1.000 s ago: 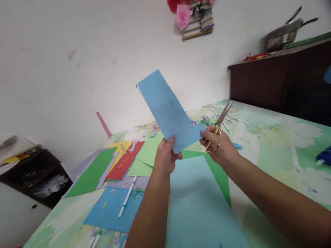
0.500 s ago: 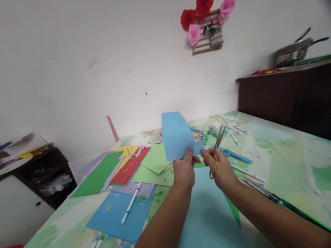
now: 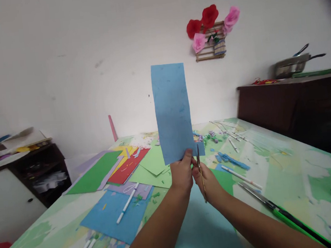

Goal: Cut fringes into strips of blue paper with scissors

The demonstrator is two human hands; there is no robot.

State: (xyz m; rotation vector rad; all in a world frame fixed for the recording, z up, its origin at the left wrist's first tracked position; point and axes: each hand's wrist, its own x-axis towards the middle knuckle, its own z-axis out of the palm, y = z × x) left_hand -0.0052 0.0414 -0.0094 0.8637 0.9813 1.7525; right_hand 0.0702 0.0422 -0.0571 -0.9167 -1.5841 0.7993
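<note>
A long blue sheet of paper (image 3: 172,107) stands upright in front of me, with a small tab sticking out at its lower right. My left hand (image 3: 182,173) pinches its bottom edge, thumb on the near face. In my right hand (image 3: 208,182) are gold-handled scissors (image 3: 201,171), their blades pointing up at the tab. The two hands touch or nearly touch. Whether the blades are closed on the paper I cannot tell. Below my forearms lies a larger light blue sheet (image 3: 206,230).
Coloured sheets, among them a green sheet (image 3: 95,172), a red sheet (image 3: 130,166) and a blue sheet (image 3: 118,213), cover the table's left side. White markers (image 3: 128,203) and paper scraps lie about. Larger green-handled scissors (image 3: 276,207) rest at right. A dark cabinet (image 3: 285,115) stands behind.
The blue paper has risen and straightened from a bent position. My right hand has moved left with the scissors, whose blades now stand upright at the tab.
</note>
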